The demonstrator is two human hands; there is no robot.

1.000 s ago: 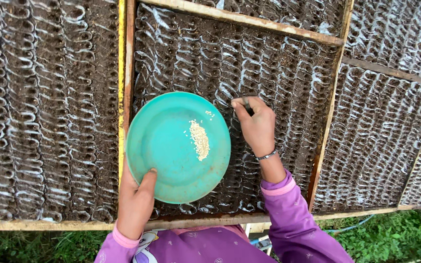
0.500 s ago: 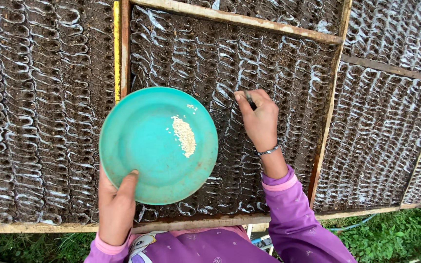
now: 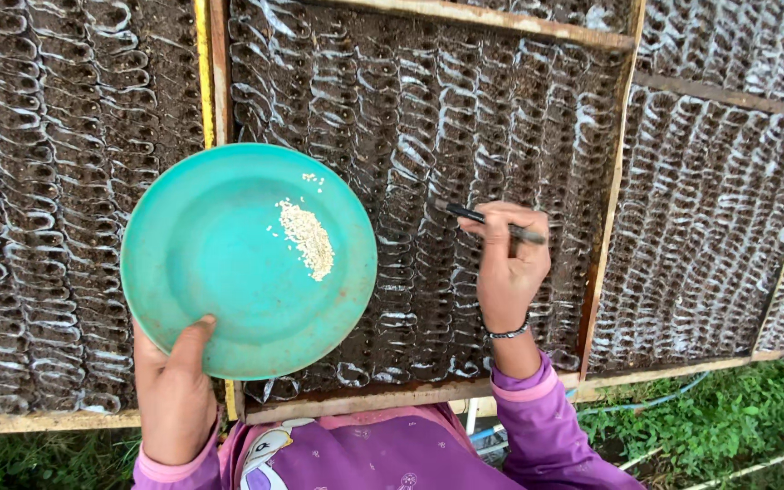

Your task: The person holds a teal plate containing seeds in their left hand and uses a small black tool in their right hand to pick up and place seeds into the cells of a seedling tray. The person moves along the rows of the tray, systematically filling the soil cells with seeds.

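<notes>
Before me lies a spread of wooden-framed seedling trays (image 3: 428,136), packed with small plastic sleeves of dark soil in close rows; I count the middle tray between one on the left and others on the right, their frames touching. Below their near edge I see green grass (image 3: 728,426). Over the seam between the left and middle trays I hold a round teal plate (image 3: 201,272), tilted a little toward me. My left hand (image 3: 172,390) grips its near rim, thumb pressed over the top edge. A small heap of pale seeds (image 3: 306,238) sits just right of the plate's centre, with a few strays above it. My right hand (image 3: 510,263) hovers over the middle tray, clenched around a thin dark stick (image 3: 487,220) that points left. A beaded bracelet (image 3: 508,332) circles that wrist.
</notes>
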